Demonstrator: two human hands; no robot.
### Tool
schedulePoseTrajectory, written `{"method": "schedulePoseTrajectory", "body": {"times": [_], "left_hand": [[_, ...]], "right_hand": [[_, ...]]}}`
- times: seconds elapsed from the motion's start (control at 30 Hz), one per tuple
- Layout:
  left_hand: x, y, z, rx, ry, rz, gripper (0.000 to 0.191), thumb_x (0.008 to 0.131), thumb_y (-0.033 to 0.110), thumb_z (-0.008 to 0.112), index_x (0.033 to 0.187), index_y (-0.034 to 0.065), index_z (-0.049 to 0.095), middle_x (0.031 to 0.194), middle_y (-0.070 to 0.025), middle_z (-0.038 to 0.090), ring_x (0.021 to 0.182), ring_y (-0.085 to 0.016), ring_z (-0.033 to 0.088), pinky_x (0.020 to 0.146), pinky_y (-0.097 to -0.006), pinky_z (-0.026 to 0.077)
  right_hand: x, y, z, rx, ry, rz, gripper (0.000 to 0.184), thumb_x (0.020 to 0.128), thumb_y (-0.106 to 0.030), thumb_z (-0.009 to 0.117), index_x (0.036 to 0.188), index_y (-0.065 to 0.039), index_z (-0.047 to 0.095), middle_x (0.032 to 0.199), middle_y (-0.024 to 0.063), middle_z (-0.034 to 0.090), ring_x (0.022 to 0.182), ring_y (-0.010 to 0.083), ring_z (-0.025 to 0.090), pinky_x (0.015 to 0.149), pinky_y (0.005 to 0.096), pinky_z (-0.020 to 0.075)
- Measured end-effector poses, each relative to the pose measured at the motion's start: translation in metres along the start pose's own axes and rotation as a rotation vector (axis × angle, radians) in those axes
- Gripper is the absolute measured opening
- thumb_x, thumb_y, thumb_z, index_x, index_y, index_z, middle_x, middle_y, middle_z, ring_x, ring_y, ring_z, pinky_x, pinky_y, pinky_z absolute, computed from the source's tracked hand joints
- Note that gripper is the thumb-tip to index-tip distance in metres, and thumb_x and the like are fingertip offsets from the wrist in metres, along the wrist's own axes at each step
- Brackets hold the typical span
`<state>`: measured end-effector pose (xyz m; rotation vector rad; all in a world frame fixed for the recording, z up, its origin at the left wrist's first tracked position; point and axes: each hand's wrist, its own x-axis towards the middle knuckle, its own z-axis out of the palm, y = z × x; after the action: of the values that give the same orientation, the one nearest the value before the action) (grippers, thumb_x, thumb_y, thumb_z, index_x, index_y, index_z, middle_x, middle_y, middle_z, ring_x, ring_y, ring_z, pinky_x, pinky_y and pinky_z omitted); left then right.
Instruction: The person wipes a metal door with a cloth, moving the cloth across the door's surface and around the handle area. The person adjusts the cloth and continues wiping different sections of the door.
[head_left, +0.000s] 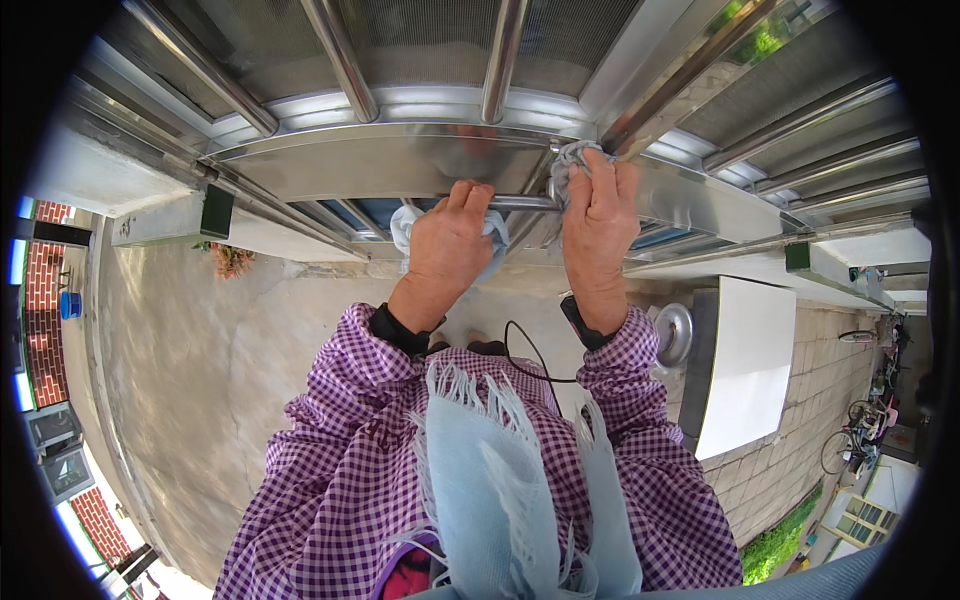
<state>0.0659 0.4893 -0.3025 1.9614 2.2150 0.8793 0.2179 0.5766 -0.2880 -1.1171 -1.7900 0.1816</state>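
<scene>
In front of me is a metal door (375, 161) with a shiny panel, upright bars and ribbed or screened panes. My left hand (454, 236) is closed around a pale blue cloth (405, 225) at the horizontal metal handle (525, 202). Its fingers curl over the bar, and cloth hangs out on both sides of the hand. Pressed against the handle's right end and the door frame is a crumpled grey cloth (577, 154), gripped by my right hand (601, 225). The palm sides of both hands are hidden.
A white-topped box or table (750, 367) and a round metal basin (673, 335) stand to the right. A dark cable (517, 360) loops near my waist. Green-ended ledges (216, 212) jut out beside the door. Bicycles (840, 450) stand far right; a blue bucket (70, 305) is far left.
</scene>
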Motion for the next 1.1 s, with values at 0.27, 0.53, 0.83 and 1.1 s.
{"method": "schedulePoseTrajectory", "body": {"times": [0.27, 0.53, 0.83, 1.1], "left_hand": [[0.004, -0.004, 0.009, -0.036, -0.022, -0.039, 0.033, 0.069, 0.003, 0.067, 0.101, 0.0121, 0.063, 0.100, -0.0059, 0.063, 0.088, -0.032, 0.066, 0.071, -0.0416, 0.054], [0.001, -0.009, 0.013, -0.075, -0.014, -0.063, 0.031, 0.070, 0.003, 0.067, 0.099, 0.0128, 0.062, 0.097, -0.0061, 0.062, 0.089, -0.031, 0.065, 0.070, -0.0429, 0.053], [0.002, -0.004, 0.015, -0.058, 0.021, -0.091, 0.029, 0.071, 0.002, 0.066, 0.096, 0.0138, 0.059, 0.094, -0.0068, 0.061, 0.083, -0.034, 0.065, 0.066, -0.0447, 0.051], [0.001, 0.003, 0.013, -0.019, 0.020, -0.143, 0.032, 0.071, 0.001, 0.067, 0.098, 0.0147, 0.058, 0.096, -0.0072, 0.061, 0.084, -0.035, 0.064, 0.067, -0.0450, 0.051]], "right_hand": [[-0.002, -0.019, 0.024, -0.033, -0.056, -0.078, 0.018, 0.088, -0.007, 0.066, 0.106, -0.007, 0.067, 0.092, 0.0092, 0.056, 0.074, 0.0285, 0.062, 0.062, 0.0380, 0.0507], [0.003, 0.002, 0.006, 0.105, 0.009, -0.018, 0.018, 0.088, -0.004, 0.064, 0.106, -0.006, 0.066, 0.092, 0.0119, 0.059, 0.076, 0.0306, 0.063, 0.066, 0.0391, 0.0511], [-0.034, 0.037, -0.013, 0.258, -0.128, 0.215, 0.016, 0.088, -0.003, 0.065, 0.104, -0.004, 0.065, 0.090, 0.0126, 0.058, 0.077, 0.0277, 0.063, 0.066, 0.0358, 0.0507], [-0.038, 0.057, -0.017, 0.462, -0.148, 0.396, 0.017, 0.087, -0.005, 0.068, 0.104, -0.002, 0.065, 0.087, 0.0093, 0.061, 0.076, 0.0188, 0.061, 0.069, 0.0290, 0.0482]]}}
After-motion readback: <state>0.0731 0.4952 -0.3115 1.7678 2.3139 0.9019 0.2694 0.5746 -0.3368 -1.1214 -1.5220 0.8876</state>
